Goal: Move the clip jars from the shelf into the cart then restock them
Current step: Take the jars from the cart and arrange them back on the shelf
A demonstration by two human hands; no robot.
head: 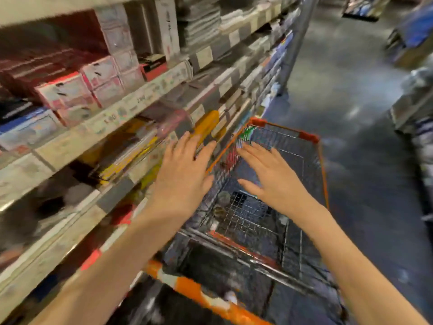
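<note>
An orange-rimmed wire cart (pixel 285 132) stands in the aisle right of the shelf (pixel 131 106). Two small round jars lie on its wire floor near the left wall: one (pixel 224 197) with another (pixel 219 211) just below it, both blurred. My left hand (pixel 185 174) is stretched out flat, fingers straight, over the cart's left rim and the shelf edge, holding nothing. My right hand (pixel 269 174) hovers above the cart basket with fingers spread and empty. The picture is smeared by motion.
The shelf rows at left hold pink and white boxes (pixel 77 90), stacked paper goods and yellow packs (pixel 206 124). The cart's orange handle (pixel 196 289) is near me. Dark aisle floor (pixel 351 113) runs ahead; more stock (pixel 414 109) lines the right side.
</note>
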